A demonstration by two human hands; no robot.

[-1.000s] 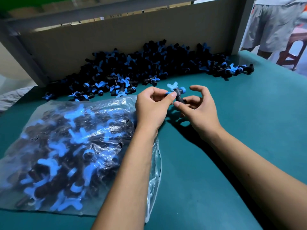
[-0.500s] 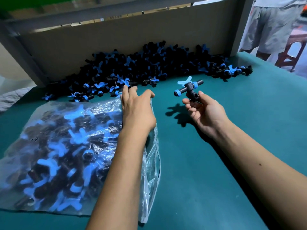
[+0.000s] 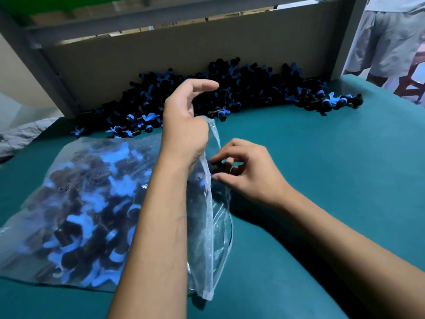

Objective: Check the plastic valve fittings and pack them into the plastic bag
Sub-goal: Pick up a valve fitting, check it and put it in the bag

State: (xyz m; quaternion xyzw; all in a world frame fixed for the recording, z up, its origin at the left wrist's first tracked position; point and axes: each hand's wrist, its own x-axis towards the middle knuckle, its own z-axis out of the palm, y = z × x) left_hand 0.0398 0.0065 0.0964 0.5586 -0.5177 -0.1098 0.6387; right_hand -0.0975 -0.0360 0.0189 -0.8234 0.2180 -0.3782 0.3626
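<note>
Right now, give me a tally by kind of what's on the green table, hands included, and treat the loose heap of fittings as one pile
Plastic bag, part filled with fittings: 1
Pile of loose fittings along the cardboard wall: 1
Fitting going in at the bag's mouth: 1
Hands: 2, left hand lifting the bag's edge, right hand pinching the fitting
Total: 5

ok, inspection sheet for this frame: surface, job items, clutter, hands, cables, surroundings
Surface: teal table, bare at right.
Job's things: plastic bag lying flat at left, well filled with black-and-blue fittings, mouth at its right edge lifted; loose fittings pile against the cardboard backboard; one valve fitting at the bag mouth.
Clutter: nothing seen.
Grippers: left hand holds the bag's upper edge up; right hand pinches the fitting at the opening.
Cables: nothing seen.
Surroundings: grey cloth far left; a person standing and a red stool far right.
</note>
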